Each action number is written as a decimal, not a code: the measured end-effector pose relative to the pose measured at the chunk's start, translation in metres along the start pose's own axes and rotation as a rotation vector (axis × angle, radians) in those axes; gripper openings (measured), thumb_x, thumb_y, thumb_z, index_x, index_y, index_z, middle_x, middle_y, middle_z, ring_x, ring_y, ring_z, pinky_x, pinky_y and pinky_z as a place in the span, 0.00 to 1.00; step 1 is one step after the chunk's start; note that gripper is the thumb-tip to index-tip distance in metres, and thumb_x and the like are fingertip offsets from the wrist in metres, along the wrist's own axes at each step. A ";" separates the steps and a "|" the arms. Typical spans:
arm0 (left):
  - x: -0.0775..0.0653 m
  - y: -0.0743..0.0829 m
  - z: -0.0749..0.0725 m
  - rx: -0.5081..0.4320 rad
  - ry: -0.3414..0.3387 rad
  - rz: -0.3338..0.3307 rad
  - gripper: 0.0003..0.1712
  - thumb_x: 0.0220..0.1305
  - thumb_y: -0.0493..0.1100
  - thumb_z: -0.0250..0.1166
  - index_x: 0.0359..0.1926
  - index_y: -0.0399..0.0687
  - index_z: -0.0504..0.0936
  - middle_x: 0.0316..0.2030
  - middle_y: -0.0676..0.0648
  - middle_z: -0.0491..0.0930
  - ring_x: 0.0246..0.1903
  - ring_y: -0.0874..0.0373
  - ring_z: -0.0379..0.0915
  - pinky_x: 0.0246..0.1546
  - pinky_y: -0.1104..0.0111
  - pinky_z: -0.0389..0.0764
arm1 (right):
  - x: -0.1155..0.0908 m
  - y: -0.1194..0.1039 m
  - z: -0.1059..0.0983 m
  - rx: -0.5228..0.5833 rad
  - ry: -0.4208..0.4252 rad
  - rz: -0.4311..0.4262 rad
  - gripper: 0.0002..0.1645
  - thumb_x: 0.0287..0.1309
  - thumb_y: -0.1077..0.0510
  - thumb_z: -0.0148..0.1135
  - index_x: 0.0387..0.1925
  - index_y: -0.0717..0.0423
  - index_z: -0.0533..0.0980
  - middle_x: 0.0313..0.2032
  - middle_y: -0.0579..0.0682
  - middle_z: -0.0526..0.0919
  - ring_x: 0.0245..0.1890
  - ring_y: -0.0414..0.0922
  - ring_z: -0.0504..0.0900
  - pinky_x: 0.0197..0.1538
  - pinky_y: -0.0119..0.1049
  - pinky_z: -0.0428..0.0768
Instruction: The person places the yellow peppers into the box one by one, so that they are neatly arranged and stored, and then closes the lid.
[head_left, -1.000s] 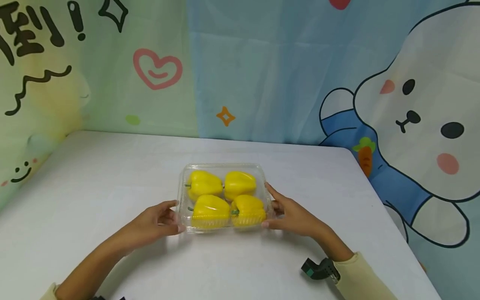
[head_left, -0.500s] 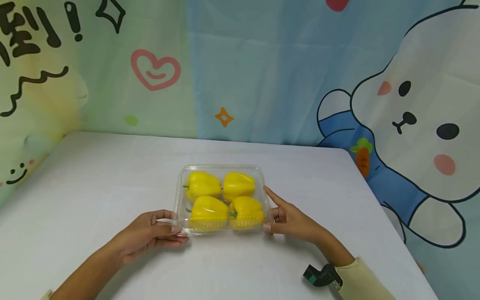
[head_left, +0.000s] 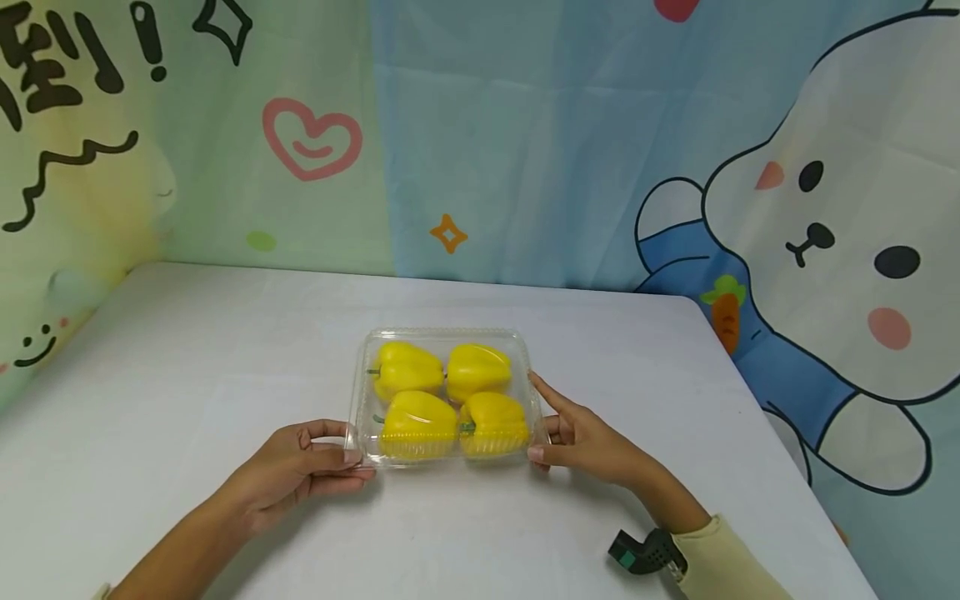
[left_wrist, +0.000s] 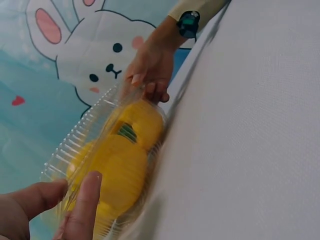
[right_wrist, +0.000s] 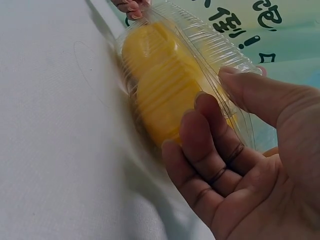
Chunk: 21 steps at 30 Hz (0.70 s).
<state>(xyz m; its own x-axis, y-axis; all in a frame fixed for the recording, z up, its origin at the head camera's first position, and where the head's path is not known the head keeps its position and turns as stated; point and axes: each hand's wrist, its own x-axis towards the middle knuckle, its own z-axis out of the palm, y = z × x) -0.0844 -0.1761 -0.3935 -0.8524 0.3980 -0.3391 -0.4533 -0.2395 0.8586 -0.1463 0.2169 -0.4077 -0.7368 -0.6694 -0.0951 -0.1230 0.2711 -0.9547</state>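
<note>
Several yellow bell peppers (head_left: 418, 417) with green stems lie in two rows inside a clear plastic clamshell box (head_left: 367, 400) with a ribbed rim. My left hand (head_left: 288, 467) pinches the rim at the box's near left corner, thumb above and fingers below. On the opposite side, my right hand (head_left: 592, 437) grips the edge, its thumb at the near right corner and its index finger stretched along the side. Seen from the right wrist, the thumb presses the rim from one side while curled fingers (right_wrist: 196, 135) meet it from the other.
A white-covered table (head_left: 225, 358) lies beneath the box. Behind it hangs a cartoon curtain (head_left: 525, 150) with a white rabbit at the right. A black wrist device (head_left: 647, 552) sits at the right cuff.
My left hand has re-gripped the near left corner, its thumb now on top of the rim and fingers reaching underneath. My right hand has kept its place; the box has barely shifted.
</note>
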 end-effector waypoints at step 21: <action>0.004 0.003 -0.002 0.063 0.028 -0.011 0.35 0.59 0.28 0.66 0.61 0.21 0.56 0.40 0.34 0.82 0.39 0.45 0.84 0.43 0.60 0.81 | 0.000 0.000 -0.001 0.020 -0.010 -0.021 0.56 0.63 0.64 0.63 0.78 0.44 0.38 0.33 0.60 0.81 0.27 0.47 0.78 0.34 0.39 0.80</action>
<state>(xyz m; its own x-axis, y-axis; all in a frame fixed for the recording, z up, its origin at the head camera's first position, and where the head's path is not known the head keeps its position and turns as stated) -0.0897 -0.1772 -0.3927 -0.8550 0.3752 -0.3581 -0.4457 -0.1784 0.8772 -0.1471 0.2175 -0.4079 -0.7279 -0.6813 -0.0779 -0.1247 0.2431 -0.9619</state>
